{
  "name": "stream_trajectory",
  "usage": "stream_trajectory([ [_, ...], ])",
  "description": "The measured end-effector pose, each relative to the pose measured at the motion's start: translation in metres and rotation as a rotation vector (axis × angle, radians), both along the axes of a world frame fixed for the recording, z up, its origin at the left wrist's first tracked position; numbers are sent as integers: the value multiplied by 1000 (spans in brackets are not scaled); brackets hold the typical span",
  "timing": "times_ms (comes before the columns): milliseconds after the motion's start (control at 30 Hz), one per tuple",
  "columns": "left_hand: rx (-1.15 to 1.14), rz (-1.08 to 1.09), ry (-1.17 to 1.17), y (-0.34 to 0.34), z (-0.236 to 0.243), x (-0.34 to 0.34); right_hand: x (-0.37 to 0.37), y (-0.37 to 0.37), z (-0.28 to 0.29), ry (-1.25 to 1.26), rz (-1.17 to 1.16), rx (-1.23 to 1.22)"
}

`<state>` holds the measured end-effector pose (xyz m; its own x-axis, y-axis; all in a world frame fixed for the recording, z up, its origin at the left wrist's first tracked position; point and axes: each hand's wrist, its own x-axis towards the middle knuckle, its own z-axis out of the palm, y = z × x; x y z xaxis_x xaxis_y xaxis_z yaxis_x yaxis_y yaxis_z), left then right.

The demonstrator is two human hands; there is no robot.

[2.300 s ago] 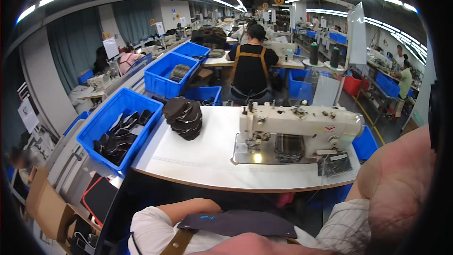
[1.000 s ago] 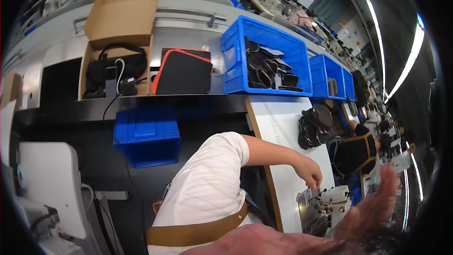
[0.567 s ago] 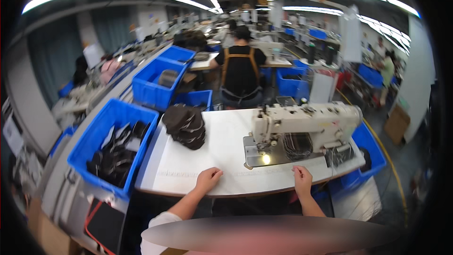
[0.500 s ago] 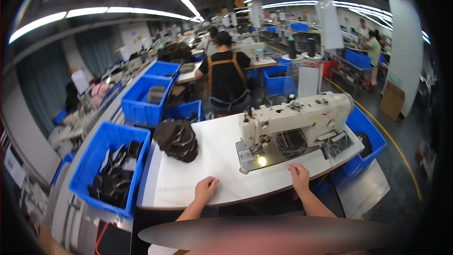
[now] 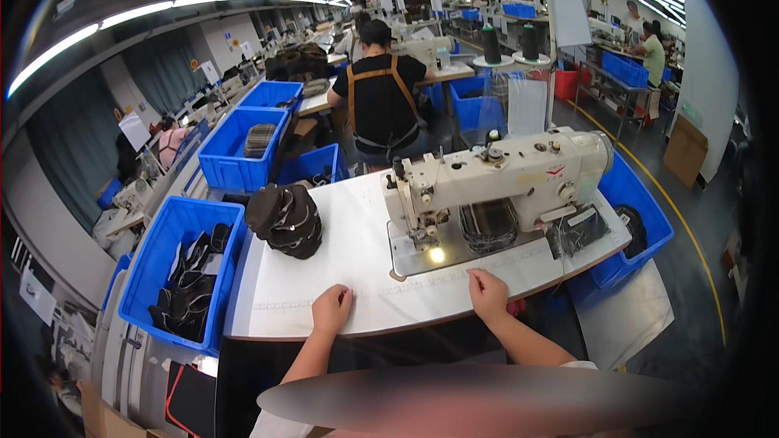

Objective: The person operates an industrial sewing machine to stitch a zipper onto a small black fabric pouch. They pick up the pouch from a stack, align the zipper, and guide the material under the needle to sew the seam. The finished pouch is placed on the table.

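My left hand rests at the near edge of the white sewing table, its fingers curled closed and nothing visible in them. My right hand, also curled closed, is at the same edge just in front of the sewing machine. No cloth shows in either hand. The machine's lamp lights the metal plate below its needle area. Under the machine arm lies a stack of dark striped cloth pieces. Left of the machine stands a pile of dark brown, cap-like cloth pieces with pale edges.
A blue bin of dark cloth pieces borders the table's left side. Another blue bin sits beyond its right end. Thread cones stand behind the machine. A person in a black top sits ahead, back turned, among more blue bins.
The view has shifted, so the table and machine appear further left and higher. My right hand has come slightly left and nearer relative to the machine. Both hands stay closed.
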<state>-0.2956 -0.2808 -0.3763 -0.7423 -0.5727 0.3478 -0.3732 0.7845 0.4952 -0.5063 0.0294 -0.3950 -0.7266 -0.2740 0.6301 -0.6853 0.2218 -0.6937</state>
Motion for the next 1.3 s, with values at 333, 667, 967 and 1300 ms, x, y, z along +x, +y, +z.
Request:
stream_trajectory([
  [333,-58,24,-37,7,8,-4,-1,0,-1,-52,-21,-35],
  [667,-37,58,-50,4,4,-5,-51,12,41,37,22,10],
  [967,-3,13,-51,6,9,-6,-141,-8,74,208,17,687],
  [1300,12,15,-18,4,7,-6,-104,-4,94,218,1,289],
])
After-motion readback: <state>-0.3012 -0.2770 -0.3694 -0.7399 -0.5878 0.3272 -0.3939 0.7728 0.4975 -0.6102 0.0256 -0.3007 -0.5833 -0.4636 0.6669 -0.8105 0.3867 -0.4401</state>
